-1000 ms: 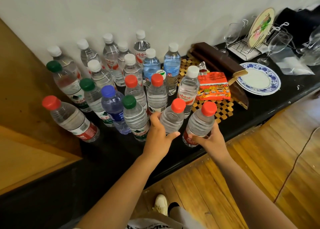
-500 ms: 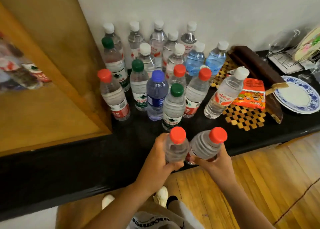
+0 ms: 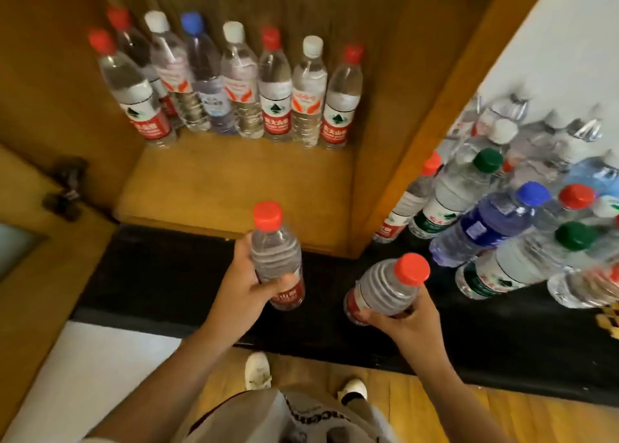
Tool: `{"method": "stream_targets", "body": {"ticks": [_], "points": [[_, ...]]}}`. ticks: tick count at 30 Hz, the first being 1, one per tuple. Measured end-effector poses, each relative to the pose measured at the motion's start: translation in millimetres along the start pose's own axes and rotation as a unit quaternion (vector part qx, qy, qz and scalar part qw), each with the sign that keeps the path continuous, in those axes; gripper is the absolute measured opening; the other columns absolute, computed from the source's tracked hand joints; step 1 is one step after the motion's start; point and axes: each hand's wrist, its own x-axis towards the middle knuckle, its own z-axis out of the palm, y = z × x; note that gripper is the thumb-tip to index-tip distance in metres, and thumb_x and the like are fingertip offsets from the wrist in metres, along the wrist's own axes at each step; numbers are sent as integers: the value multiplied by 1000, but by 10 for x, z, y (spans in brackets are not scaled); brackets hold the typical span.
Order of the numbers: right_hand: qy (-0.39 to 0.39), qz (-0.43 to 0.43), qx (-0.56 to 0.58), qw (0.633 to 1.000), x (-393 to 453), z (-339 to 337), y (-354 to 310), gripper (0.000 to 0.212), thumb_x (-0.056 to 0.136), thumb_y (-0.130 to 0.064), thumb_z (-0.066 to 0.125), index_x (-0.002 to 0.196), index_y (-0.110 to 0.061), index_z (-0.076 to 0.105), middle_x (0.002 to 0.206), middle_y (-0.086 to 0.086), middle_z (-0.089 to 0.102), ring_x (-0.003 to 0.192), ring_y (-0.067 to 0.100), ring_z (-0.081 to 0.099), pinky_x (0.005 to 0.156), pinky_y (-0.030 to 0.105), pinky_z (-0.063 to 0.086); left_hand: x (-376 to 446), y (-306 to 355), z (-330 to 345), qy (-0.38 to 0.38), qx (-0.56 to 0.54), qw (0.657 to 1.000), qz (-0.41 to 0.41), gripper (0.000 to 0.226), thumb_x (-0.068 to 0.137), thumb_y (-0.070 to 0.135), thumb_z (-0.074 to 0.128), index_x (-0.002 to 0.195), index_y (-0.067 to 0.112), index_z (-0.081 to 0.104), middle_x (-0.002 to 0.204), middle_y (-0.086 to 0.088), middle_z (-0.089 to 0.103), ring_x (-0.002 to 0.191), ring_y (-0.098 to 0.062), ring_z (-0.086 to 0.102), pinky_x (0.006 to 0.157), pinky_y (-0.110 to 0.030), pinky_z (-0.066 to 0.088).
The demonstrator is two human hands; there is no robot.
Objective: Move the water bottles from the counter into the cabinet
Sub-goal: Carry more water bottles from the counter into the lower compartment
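A red-capped bottle (image 3: 276, 262) was gripped upright by the left hand (image 3: 244, 282), fingers wrapped round its lower body, above the black counter (image 3: 160, 275). A second bottle (image 3: 388, 285), tilted toward 1 o'clock, was grasped near its base by the right hand (image 3: 407, 325). At 12 o'clock, a row of bottles (image 3: 234, 84) was seen standing in the cabinet (image 3: 234, 181); at 3 o'clock, more bottles (image 3: 502, 215) were crowded on the counter.

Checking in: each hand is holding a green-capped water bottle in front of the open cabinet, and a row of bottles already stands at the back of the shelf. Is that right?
Not quite: the caps are red, not green. The head view shows the left hand holding a red-capped water bottle, and the right hand holding another red-capped bottle, in front of the open cabinet. The row of bottles does stand at the back of the shelf.
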Motion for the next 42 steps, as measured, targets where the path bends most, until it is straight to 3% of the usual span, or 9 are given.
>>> {"method": "stream_targets", "body": {"ticks": [3, 7, 13, 18, 23, 27, 33, 37, 42], "points": [[-26, -9, 15, 1000, 135, 401, -212, 65, 58, -7, 84, 105, -37, 51, 103, -17, 65, 100, -3, 61, 84, 22, 48, 152, 14, -512, 28, -4, 1000, 8, 66, 68, 25, 75, 120, 35, 36, 108, 37, 54, 111, 9, 52, 93, -19, 42], [-65, -42, 40, 996, 343, 883, -562, 65, 57, -12, 82, 115, -18, 52, 112, -5, 64, 106, 9, 62, 92, 34, 50, 384, 22, -1094, 60, -6, 997, 40, 76, 68, 28, 75, 131, 15, 34, 124, 2, 55, 118, -12, 54, 100, -33, 42], [-48, -68, 31, 996, 744, 1444, -930, 65, 58, -16, 84, 112, -31, 50, 108, -14, 64, 105, 3, 60, 91, 25, 49, 752, -45, -1558, 120, 21, 991, 48, 63, 69, 20, 73, 118, 27, 35, 111, 22, 49, 104, 14, 52, 92, -15, 40], [-33, -56, 33, 997, 1038, 1750, -1021, 69, 61, -9, 83, 119, -21, 49, 111, -13, 61, 106, 3, 58, 95, 32, 47, 1012, -164, -1710, 143, 47, 988, 44, 65, 73, 7, 74, 120, 25, 33, 110, 24, 46, 107, 6, 49, 96, -20, 37], [-22, -31, 49, 998, 1262, 1928, -1090, 66, 63, -5, 80, 109, -38, 45, 105, -22, 58, 96, -18, 55, 81, 14, 45, 1262, -196, -1798, 147, 66, 986, 36, 68, 71, 8, 76, 118, 31, 32, 106, 28, 47, 99, 21, 48, 86, -3, 34], [-51, -36, 59, 996, 1516, 2099, -1186, 63, 67, 6, 75, 108, -33, 46, 105, -19, 58, 92, -19, 56, 72, 1, 43, 1493, -186, -1856, 155, 59, 986, 19, 74, 71, 7, 76, 132, 23, 36, 122, 12, 51, 117, -4, 47, 98, -21, 33], [-93, -40, 70, 992, 2006, 2471, -1436, 67, 69, 8, 72, 115, -28, 40, 111, -13, 57, 106, 0, 56, 88, 13, 45, 1920, -122, -2025, 168, 64, 984, -9, 81, 73, 3, 74, 140, 24, 33, 142, -4, 39, 135, -20, 35, 111, -44, 31], [-79, -54, 61, 994, 2264, 2750, -1618, 73, 68, 6, 74, 126, -16, 36, 130, 11, 45, 124, 24, 45, 108, 38, 36, 2143, -75, -2143, 205, 102, 973, -38, 82, 72, 4, 74, 139, 28, 34, 141, -9, 28, 134, -29, 31, 108, -38, 28], [-58, -53, 9, 997, 2445, 2916, -1743, 80, 67, -4, 79, 132, -10, 34, 127, 11, 33, 125, 22, 37, 105, 25, 31, 2329, -65, -2211, 201, 121, 971, -48, 83, 72, 7, 75, 140, 29, 34, 140, -11, 29, 133, -31, 33, 108, -37, 30]]}}
